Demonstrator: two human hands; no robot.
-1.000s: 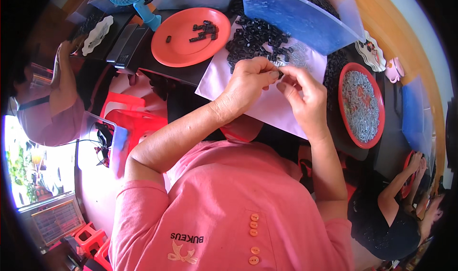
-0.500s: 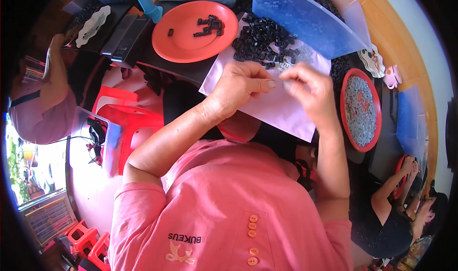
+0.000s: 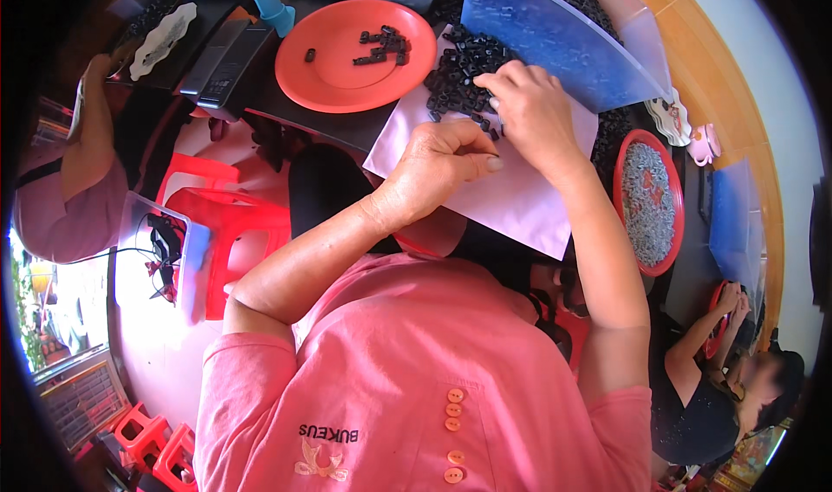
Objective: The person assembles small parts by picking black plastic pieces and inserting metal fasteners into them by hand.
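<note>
My left hand (image 3: 440, 165) hovers over the near part of a pale pink cloth (image 3: 511, 210), thumb and fingers pinched together. Whatever lies between those fingertips is too small or hidden to make out. Beyond it, a heap of small black plastic pieces (image 3: 464, 72) covers the far left of the cloth. My right hand (image 3: 533, 115) reaches to the heap's right side, its index finger and thumb apart and close to the black pieces. On the far left, an orange-red plate (image 3: 316, 80) carries a small group of similar black pieces.
A translucent blue bin (image 3: 555, 42) stands behind the cloth. To the right are a red dish (image 3: 620, 184) of small clear pieces, a white scalloped plate (image 3: 672, 124) and a pink cup (image 3: 704, 145). Red stools (image 3: 247, 223) stand at left. Other people sit on both sides.
My right hand has moved from beside my left hand, up and left to the black heap. My left hand stays pinched in nearly the same place.
</note>
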